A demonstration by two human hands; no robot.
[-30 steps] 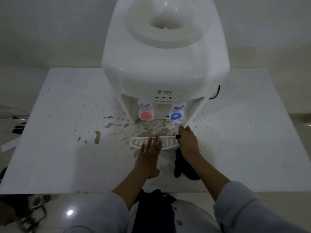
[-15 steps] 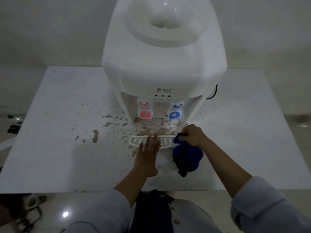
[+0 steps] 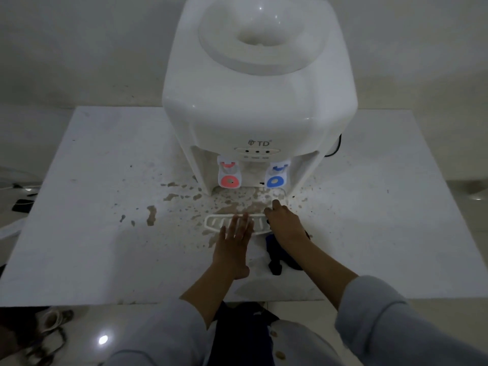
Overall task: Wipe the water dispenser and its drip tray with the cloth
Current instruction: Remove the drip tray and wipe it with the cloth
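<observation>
The white water dispenser point(image 3: 260, 101) stands at the back middle of the table, with a red tap point(image 3: 228, 175) and a blue tap point(image 3: 276, 175). In front of it lies the white slotted drip tray point(image 3: 217, 223), detached and flat on the table. My left hand point(image 3: 233, 244) rests flat on the tray with straight fingers. My right hand point(image 3: 286, 223) is at the tray's right end and holds the dark blue cloth point(image 3: 274, 256), which hangs under the palm onto the table. Its fingertips are hidden.
The white table point(image 3: 92, 233) carries brown spill stains point(image 3: 151, 215) in front of and left of the dispenser. A black cord point(image 3: 335, 151) runs behind the dispenser's right side. Dark objects lie on the floor at the left point(image 3: 22, 204).
My right hand with the cloth has moved back left onto the tray's right end, after swinging out to the right. My left hand stays flat on the tray.
</observation>
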